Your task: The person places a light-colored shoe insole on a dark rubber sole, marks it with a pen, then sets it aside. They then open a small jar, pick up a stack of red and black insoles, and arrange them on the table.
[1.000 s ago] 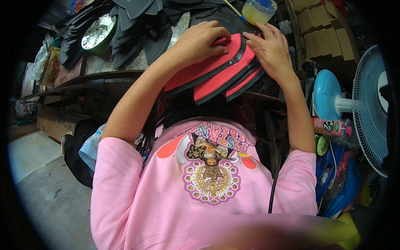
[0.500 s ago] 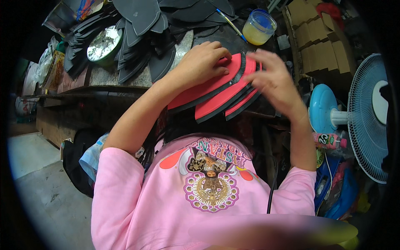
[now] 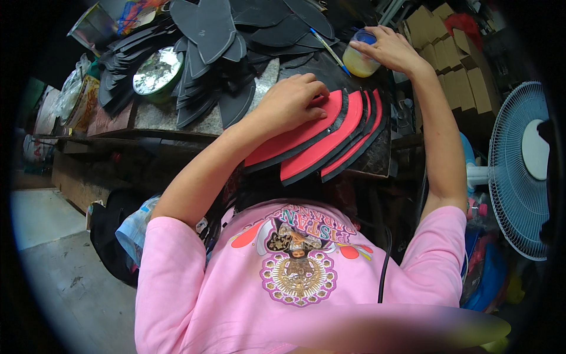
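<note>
My left hand (image 3: 296, 101) rests on the leftmost of several overlapping red curved pieces with black edges (image 3: 327, 144). Its fingers are bent, and the thumb lies apart from them on the red surface. These pieces fan out at the table's near edge, in front of my body. Stretched out to the far right, my right hand (image 3: 394, 50) is over the mouth of a clear round jar (image 3: 358, 64) with pale yellow contents and something blue inside. The fingers there are spread at the rim; some tips are hidden. A blue and white pen (image 3: 330, 52) lies left of the jar.
Stacks of dark grey cut pieces (image 3: 203, 29) cover the back and left of the table. Among them stands a green-sided round tub with a shiny top (image 3: 158, 72). Right of the table are folded cardboard boxes (image 3: 466, 82) and a standing fan (image 3: 519, 171).
My right hand has left the right end of the red pieces and moved up and away to the jar. The left hand stays on the red pieces. The whole view has shifted slightly.
</note>
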A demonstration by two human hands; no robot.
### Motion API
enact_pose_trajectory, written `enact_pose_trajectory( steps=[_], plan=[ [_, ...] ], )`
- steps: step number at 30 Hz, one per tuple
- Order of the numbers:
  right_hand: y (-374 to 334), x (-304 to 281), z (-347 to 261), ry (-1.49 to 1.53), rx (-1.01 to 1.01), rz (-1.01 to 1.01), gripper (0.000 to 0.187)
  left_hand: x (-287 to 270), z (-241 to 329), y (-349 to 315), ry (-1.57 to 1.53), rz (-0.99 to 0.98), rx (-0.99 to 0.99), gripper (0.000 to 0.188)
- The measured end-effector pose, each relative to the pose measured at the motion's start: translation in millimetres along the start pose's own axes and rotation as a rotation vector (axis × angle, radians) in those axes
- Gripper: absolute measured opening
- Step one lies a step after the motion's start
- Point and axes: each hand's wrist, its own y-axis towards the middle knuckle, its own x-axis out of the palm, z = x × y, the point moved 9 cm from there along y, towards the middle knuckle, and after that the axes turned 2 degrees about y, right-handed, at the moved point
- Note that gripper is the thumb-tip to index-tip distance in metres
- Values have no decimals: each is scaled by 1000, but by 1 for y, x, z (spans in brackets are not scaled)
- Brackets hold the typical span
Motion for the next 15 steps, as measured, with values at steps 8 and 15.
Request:
enact_pose_trajectory(
  steps=[8,15],
  plan=[
    [-2,-52,23,780,-256,175,50,-9,3,-2,-48,73,9,32],
    [-87,-99,2,366,-259,550,55,-31,32,-2,251,173,203,34]
  ],
)
